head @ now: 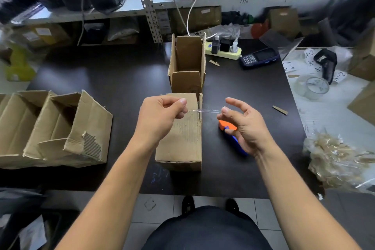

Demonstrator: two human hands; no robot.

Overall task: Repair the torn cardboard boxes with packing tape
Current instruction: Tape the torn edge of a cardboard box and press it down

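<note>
My left hand [162, 113] and right hand [241, 126] each pinch an end of a clear tape strip [206, 111], stretched taut above the box [180, 138], ready to lay over its torn edge.

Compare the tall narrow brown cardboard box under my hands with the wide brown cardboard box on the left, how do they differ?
The tall narrow brown cardboard box is slim, its long side running away from the person; the wide brown cardboard box is much broader. The narrow box's near panel is scuffed; the wide box has a patch of its outer layer torn off, baring the corrugation. The narrow box sits mid-table below both hands; the wide box is untouched. Both are open-topped on the dark table.
</note>
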